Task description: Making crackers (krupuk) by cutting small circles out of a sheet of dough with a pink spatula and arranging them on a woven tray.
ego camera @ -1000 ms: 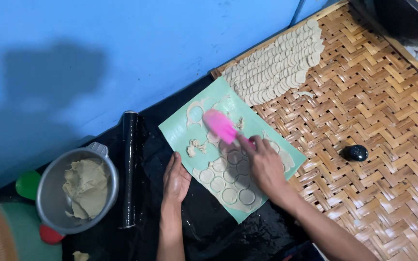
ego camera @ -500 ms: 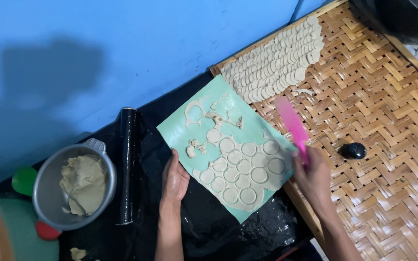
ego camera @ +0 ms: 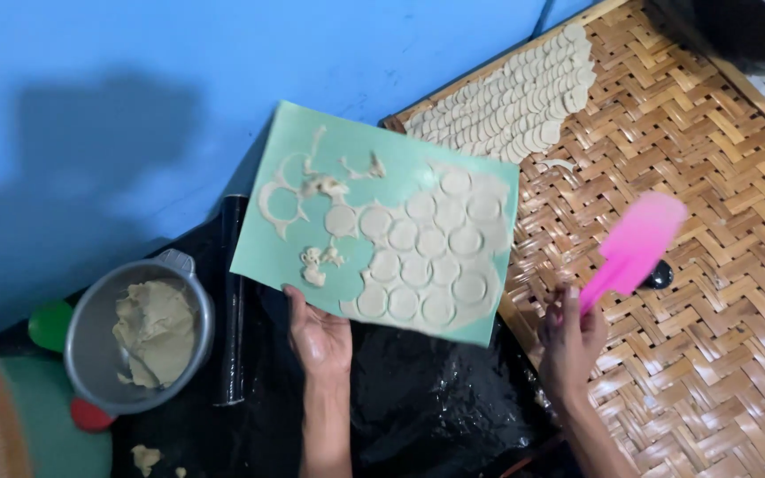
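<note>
My left hand [ego camera: 319,335] grips the near edge of a green mat [ego camera: 289,243] and holds it lifted off the black sheet [ego camera: 418,407]. Several cut dough rounds [ego camera: 418,257] and dough scraps [ego camera: 316,188] stick to the mat. My right hand [ego camera: 568,336] holds a pink spatula [ego camera: 635,243] by its handle, blade up and blurred, above the woven bamboo tray [ego camera: 710,292]. Rows of dough rounds [ego camera: 524,97] lie overlapped at the tray's far left corner.
A metal pot [ego camera: 139,332] holding a lump of dough stands at the left. A black rolling pin [ego camera: 230,301] lies beside it. A small dark object [ego camera: 661,276] sits on the tray behind the spatula. A blue wall lies beyond.
My right hand moved the spatula off the mat and out over the tray. My left hand took hold of the mat's edge and lifted it up toward the camera.
</note>
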